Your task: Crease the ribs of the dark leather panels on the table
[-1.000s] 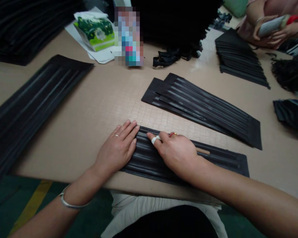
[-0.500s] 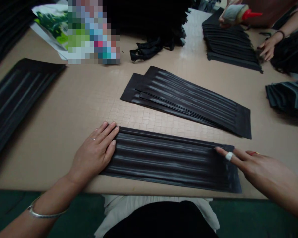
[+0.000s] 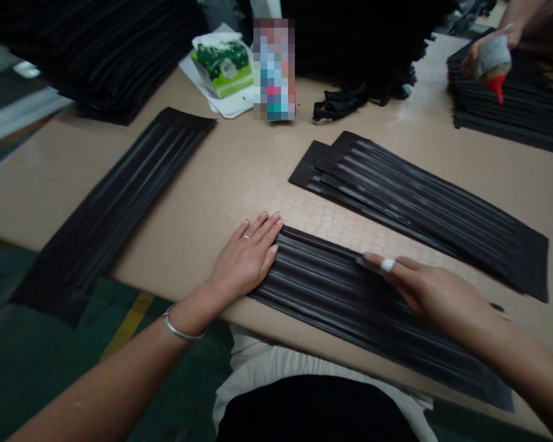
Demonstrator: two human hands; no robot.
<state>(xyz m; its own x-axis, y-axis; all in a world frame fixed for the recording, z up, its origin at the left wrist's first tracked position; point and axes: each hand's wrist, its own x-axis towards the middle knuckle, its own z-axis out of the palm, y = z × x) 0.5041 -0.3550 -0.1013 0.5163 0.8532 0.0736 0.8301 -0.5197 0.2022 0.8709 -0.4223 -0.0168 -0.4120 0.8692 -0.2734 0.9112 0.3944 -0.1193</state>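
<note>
Far left: one loose ribbed panel, black, lying aslant, its near end overhanging the worktop; dark stack behind.

Left of centre: green-and-white packet at the back. In front, left hand, palm down on the left end of the working panel; fingers extended and close together, thumb slightly apart, gripping nothing.

Centre to right: working panel, black, ribbed, flat along the near edge of the worktop. Right hand, fingertips touching its far edge; whether the fingers clamp anything cannot be told.

Step in hand, as judged: pressing down that far edge. Next move calls for a steady left hand and even pressure along the border.

Right: overlapping ribbed panels, beyond the working panel. Far right, back: co-worker's hand with red-nozzled bottle.
</note>
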